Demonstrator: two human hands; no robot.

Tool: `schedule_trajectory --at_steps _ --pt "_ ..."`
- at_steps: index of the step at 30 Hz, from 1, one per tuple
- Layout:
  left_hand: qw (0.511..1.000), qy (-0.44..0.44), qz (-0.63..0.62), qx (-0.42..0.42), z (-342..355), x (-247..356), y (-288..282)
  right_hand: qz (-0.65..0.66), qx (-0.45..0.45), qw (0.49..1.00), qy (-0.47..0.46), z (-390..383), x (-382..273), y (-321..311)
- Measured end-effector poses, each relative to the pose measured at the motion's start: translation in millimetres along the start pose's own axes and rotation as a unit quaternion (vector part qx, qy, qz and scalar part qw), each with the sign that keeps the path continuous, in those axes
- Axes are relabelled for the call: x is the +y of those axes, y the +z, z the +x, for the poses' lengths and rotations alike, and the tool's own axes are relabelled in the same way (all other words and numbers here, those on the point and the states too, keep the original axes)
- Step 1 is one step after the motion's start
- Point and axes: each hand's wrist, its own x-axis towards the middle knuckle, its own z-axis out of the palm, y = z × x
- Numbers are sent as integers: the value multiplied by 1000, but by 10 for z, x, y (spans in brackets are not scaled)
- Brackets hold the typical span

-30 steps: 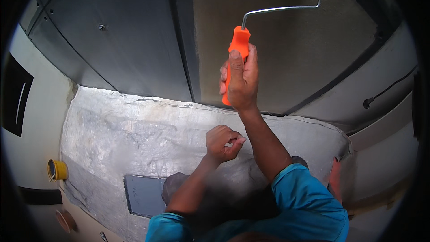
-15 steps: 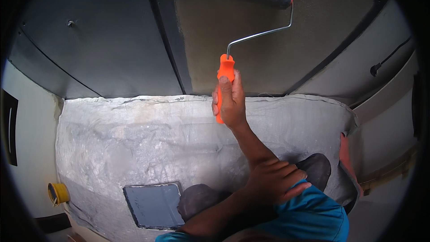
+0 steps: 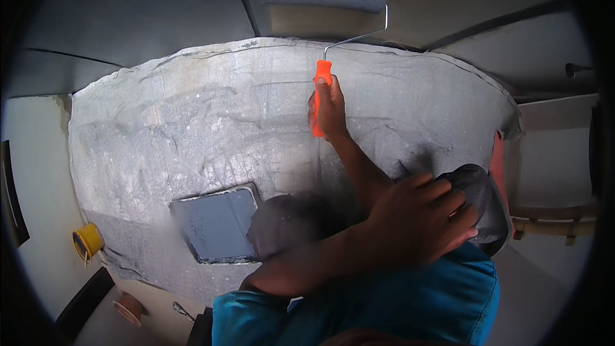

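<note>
Roller [image 3: 324, 68]: I have it straight ahead, orange handle low, bent wire above, its grey cover in front of the brownish panel [image 3: 442, 0]; I cannot tell whether they touch.
Right grip [image 3: 328, 110]: wrapped firmly round the orange handle, thumb lying along it.
Left grip [image 3: 426, 218]: half curled over my right arm, beside the right knee [image 3: 474, 186]; whether it grasps anything I cannot tell.
In the way: my left forearm [image 3: 320, 253] crosses the lower view and hides part of my right arm; the left knee [image 3: 278, 225] covers the right edge of the tray.
Tray [image 3: 214, 221]: flat on the crumpled pale sheet [image 3: 147, 128], grey paint inside.
Far left: a yellow bucket [image 3: 93, 237] at the sheet's edge; below it, a terracotta-coloured pot [image 3: 130, 309] and a small metal tool [image 3: 182, 309].
Far right: a reddish cloth [image 3: 498, 160] past the right knee, and a black plug [image 3: 576, 70] higher up.
</note>
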Motion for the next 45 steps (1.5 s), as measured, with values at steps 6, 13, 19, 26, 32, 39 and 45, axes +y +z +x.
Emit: schedule_trajectory --at_steps 6,13,19,26,32,39,45 --pt "1000 -5 10 14 -50 -102 33 -20 33 995 93 157 498 -154" --pt "1000 -16 24 4 -88 -179 95 -34 36 983 179 418 769 -308" --pt "999 -25 23 -3 -89 -208 81 -13 39 980 193 350 608 -188" --pt "999 -19 36 -3 -71 -269 84 -29 55 978 199 425 744 -188" --pt "999 -12 40 -11 -58 -279 84 -40 35 987 151 233 455 -82" --pt "1000 -8 6 16 15 -270 -8 -5 2 997 78 -226 -255 186" --pt "1000 -5 -11 29 60 -231 -92 6 -12 1000 3 -369 -763 409"
